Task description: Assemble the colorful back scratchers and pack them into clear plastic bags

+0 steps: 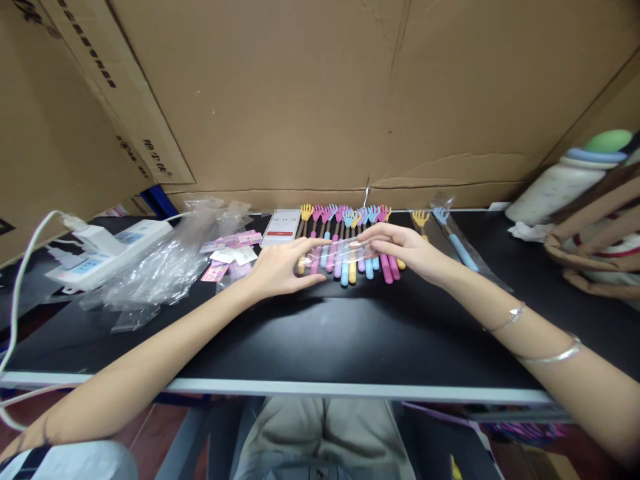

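Note:
A clear plastic bag (345, 251) stretches between my two hands above a row of back scratchers (345, 270). My left hand (280, 268) is at the bag's left end, thumb and fingers spread apart, the forefinger near or against the plastic. My right hand (403, 250) has its fingers closed on the bag's right end. The scratchers lie side by side, with hand-shaped heads in yellow, pink, blue and purple pointing to the back and coloured handles toward me. The bag and my hands partly cover them. Whether anything is inside the bag, I cannot tell.
Left of my hands lie pink and white cards (233, 255), a phone (281, 227) and a heap of clear bags (160, 267) beside a power strip (120, 247). Rightward are a bagged blue scratcher (463, 252), a bottle (560, 183) and a brown bag (590, 240). Cardboard (320, 100) stands behind.

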Available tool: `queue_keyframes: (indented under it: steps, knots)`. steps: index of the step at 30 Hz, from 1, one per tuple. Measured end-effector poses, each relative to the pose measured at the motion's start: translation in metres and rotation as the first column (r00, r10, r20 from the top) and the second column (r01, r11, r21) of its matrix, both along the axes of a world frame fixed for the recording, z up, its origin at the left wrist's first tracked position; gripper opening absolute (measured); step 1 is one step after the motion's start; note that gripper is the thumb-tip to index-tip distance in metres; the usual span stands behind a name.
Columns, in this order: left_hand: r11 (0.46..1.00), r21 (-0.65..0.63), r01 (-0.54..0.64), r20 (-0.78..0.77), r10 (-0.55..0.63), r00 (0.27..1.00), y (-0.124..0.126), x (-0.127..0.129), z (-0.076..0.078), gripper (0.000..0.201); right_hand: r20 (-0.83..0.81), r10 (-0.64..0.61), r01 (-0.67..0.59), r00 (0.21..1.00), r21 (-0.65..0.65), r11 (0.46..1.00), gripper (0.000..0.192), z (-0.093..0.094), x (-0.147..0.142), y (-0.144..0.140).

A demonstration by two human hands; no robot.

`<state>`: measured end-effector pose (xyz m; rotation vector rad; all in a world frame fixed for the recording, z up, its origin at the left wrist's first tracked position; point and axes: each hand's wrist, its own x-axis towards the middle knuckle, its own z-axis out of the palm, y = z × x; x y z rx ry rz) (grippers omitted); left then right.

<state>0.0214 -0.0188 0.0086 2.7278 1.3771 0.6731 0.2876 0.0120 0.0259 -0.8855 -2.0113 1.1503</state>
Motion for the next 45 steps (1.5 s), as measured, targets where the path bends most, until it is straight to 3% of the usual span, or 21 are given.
queue_keyframes:
  steps: [9,24,45]
  knots:
    - [0.999,0.041,-0.023,-0.045,0.025,0.999,0.002,-0.007,-0.004,0.051,0.095,-0.061,0.062,0.994,-0.008,0.998,0.033,-0.006,-0.005,0.000]
    - [0.998,0.069,-0.007,-0.059,0.011,0.998,0.000,-0.005,-0.002,0.050,0.078,-0.060,0.062,0.995,-0.028,0.998,0.035,-0.012,0.004,0.004]
    - [0.993,0.059,0.100,-0.085,-0.094,0.992,0.003,0.002,-0.007,0.040,0.189,-0.039,0.050,0.981,-0.059,0.997,0.038,-0.015,0.017,-0.001]
